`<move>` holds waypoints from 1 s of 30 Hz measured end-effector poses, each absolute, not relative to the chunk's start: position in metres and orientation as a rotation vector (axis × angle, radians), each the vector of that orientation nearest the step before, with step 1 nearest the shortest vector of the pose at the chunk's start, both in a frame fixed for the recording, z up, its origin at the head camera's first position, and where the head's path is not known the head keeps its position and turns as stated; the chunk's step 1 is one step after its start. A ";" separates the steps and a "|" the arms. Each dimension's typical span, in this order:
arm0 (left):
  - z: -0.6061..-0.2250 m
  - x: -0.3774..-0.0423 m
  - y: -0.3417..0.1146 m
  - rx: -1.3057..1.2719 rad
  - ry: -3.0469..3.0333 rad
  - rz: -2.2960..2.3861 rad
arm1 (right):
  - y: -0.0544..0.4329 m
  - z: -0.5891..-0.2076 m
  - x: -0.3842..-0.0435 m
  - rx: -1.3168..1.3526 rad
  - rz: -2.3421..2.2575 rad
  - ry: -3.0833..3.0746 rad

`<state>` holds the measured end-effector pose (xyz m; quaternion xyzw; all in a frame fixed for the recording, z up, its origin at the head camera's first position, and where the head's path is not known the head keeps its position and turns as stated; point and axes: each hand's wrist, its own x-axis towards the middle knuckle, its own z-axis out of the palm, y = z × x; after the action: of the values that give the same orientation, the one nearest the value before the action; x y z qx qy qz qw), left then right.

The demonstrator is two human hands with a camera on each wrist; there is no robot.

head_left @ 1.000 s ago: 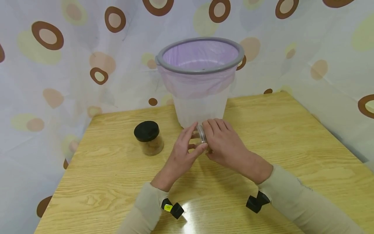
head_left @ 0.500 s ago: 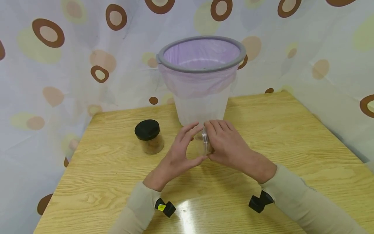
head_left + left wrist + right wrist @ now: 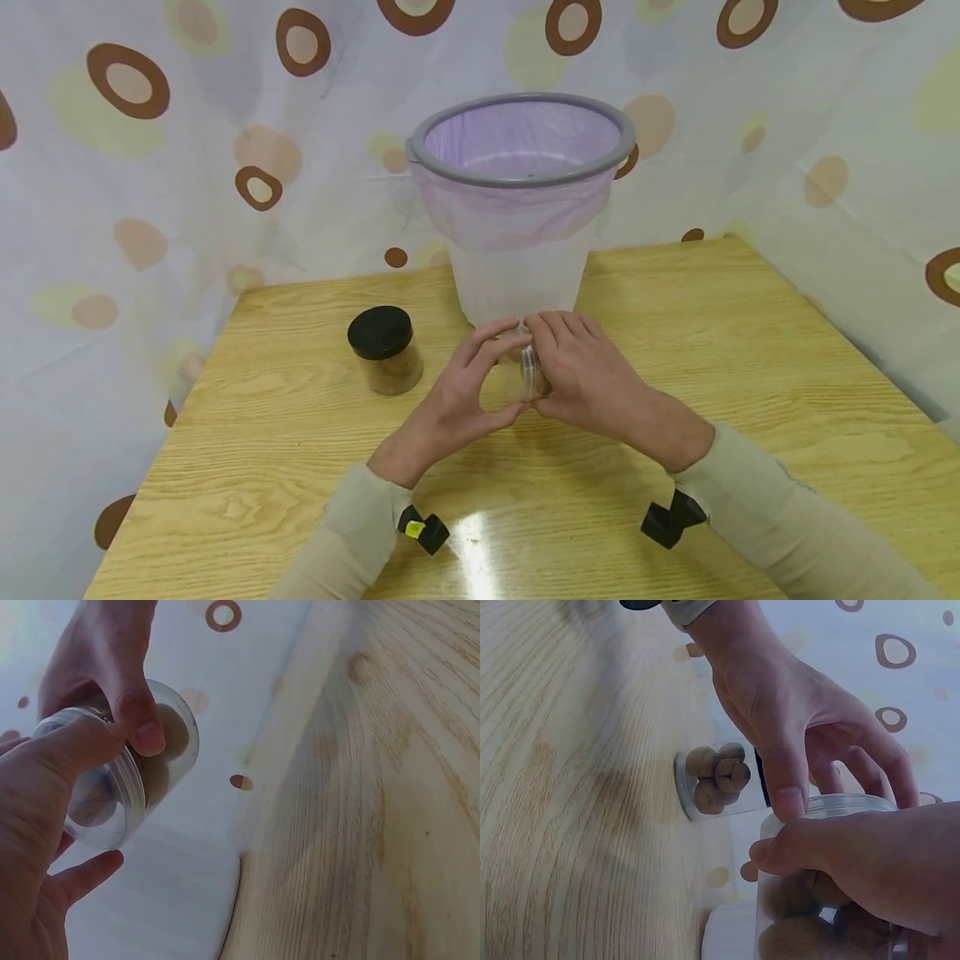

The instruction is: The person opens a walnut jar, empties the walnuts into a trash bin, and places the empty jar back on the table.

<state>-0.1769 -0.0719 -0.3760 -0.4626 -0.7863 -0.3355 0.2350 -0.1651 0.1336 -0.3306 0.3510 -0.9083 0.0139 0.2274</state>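
Observation:
In the head view, a clear jar (image 3: 531, 372) lies sideways between the hands, above the table's middle. Brown round lumps fill part of it in the right wrist view. My right hand (image 3: 588, 367) grips its body from the right, thumb along the wall. Around the ridged rim at its other end, my left hand (image 3: 450, 400) curves thumb and fingers; its thumb touches the rim. Whether a clear lid covers that end I cannot tell. A second clear jar (image 3: 395, 372), with a black lid (image 3: 381, 332), stands upright to the left, holding similar brown lumps.
A whitish bin (image 3: 517, 275) with a grey rim (image 3: 525, 180) and a purple bag liner (image 3: 517, 221) stands behind the hands. Under everything is a wooden table (image 3: 247, 467). A patterned sheet (image 3: 202, 183) hangs at the back and sides.
The held jar's ridged rim has shifted slightly right. My left fingers have spread wider around that end and moved a little. My right hand keeps its hold; the black-lidded jar stays put.

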 end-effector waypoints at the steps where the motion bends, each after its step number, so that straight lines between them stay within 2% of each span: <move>1: -0.376 -0.177 -0.072 -1.268 -2.159 -0.938 | 0.134 -0.331 -0.165 0.967 0.043 -2.508; 16: -0.376 -0.174 -0.067 -1.109 -2.257 -1.328 | 0.133 -0.332 -0.167 0.949 0.071 -2.526; 30: -0.375 -0.167 -0.063 -0.762 -2.470 -1.630 | 0.133 -0.336 -0.164 0.951 0.073 -2.555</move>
<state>-0.1667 -0.0629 -0.3749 -0.2493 -0.8075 -0.5330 0.0429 -0.1636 0.1327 -0.3355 0.3411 -0.9169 0.0262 0.2055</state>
